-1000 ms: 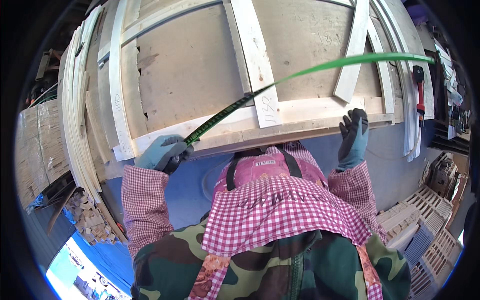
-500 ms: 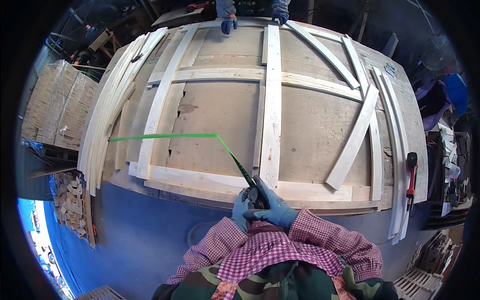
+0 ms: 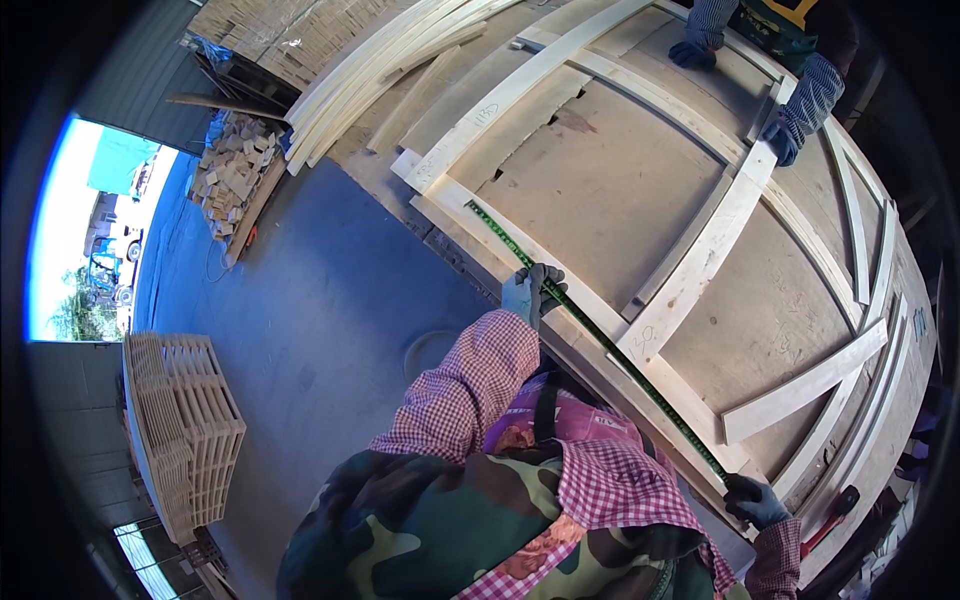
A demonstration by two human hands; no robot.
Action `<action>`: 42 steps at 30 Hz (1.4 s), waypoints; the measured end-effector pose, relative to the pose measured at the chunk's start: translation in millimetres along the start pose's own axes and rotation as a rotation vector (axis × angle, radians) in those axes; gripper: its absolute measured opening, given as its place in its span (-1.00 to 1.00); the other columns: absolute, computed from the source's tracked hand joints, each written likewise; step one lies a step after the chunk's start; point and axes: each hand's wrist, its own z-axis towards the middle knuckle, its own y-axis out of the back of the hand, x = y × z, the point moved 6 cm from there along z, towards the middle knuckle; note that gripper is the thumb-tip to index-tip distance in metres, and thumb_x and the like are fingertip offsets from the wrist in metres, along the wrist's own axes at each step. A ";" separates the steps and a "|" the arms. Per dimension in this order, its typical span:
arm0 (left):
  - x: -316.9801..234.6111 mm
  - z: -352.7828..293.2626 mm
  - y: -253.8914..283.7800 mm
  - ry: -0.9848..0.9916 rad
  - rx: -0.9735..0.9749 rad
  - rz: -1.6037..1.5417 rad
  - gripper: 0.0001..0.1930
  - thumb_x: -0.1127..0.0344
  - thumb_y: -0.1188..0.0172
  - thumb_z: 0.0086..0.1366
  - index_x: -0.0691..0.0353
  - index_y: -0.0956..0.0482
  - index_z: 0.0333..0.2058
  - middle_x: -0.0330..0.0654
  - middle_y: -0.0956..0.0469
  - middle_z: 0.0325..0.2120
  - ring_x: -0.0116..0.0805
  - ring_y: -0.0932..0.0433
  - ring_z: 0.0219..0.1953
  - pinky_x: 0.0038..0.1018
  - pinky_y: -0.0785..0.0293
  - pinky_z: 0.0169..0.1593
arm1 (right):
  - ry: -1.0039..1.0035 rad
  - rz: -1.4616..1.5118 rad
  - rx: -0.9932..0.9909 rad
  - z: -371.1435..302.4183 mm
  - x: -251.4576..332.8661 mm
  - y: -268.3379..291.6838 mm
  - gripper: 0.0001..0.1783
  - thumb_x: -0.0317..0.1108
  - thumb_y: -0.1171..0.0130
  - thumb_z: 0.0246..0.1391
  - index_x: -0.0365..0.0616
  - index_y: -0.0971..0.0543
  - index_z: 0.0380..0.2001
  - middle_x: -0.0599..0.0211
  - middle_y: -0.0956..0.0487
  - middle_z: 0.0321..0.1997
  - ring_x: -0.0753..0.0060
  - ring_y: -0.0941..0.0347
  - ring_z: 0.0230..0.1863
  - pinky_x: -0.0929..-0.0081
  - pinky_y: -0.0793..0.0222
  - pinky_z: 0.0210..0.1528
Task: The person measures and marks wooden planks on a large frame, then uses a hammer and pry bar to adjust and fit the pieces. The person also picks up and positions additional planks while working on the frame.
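Note:
A green tape measure blade (image 3: 650, 390) lies stretched along the front rail (image 3: 706, 420) of a pale wooden frame on the table. My left hand (image 3: 533, 290), in a blue-grey glove, is closed around the blade partway along; its free end reaches past that hand to the left. At the blade's right end, my gloved right hand (image 3: 757, 501) grips the tape measure, whose case is mostly hidden by the fingers. The frame's middle board (image 3: 690, 270) meets the front rail between my hands. A loose short board (image 3: 805, 380) lies slanted across the right part.
Across the table, a co-worker's gloved hand (image 3: 782, 143) touches the middle board; their other hand (image 3: 692, 55) is farther left. Long slats (image 3: 385, 85) lie at the table's left. A red-and-black tool (image 3: 832, 520) rests at right. Wood offcuts (image 3: 235, 175) and slatted wooden panels (image 3: 185, 430) stand leftward.
My hands were together on the tape measure with its blade bent in the air; now they are apart, the blade straight along the rail. The view has turned left. The co-worker's hand has come down the middle board.

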 end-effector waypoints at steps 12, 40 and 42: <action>-6.3 84.9 52.0 0.068 -0.102 0.173 -0.54 -0.03 -0.13 0.29 0.32 -0.45 -0.13 0.00 -0.60 -0.26 -0.11 -0.62 -0.33 -0.21 -0.68 -0.28 | 0.206 -0.382 -0.180 95.3 96.2 -65.9 -0.40 -0.39 -0.34 -0.17 -0.18 -0.49 0.05 0.28 -0.59 -0.07 0.51 -0.50 -0.08 0.53 -0.42 0.01; -30.1 91.1 42.8 0.213 -0.041 0.486 -0.56 0.21 0.11 0.43 0.32 -0.08 0.15 0.19 -0.50 -0.10 -0.11 -0.63 -0.19 -0.43 -0.71 -0.24 | 0.062 -0.620 -0.321 150.5 110.3 -88.2 -0.34 -0.05 -0.28 -0.11 0.07 -0.45 0.12 0.25 -0.56 0.01 0.33 -0.48 0.03 0.39 -0.34 0.18; -30.5 90.1 44.2 0.217 -0.039 0.494 -0.56 0.18 0.13 0.44 0.33 -0.10 0.15 0.15 -0.50 -0.07 -0.14 -0.62 -0.17 -0.44 -0.71 -0.23 | 0.075 -0.604 -0.317 152.6 109.2 -87.7 -0.34 -0.05 -0.28 -0.11 0.07 -0.46 0.12 0.24 -0.56 0.00 0.33 -0.49 0.03 0.40 -0.35 0.17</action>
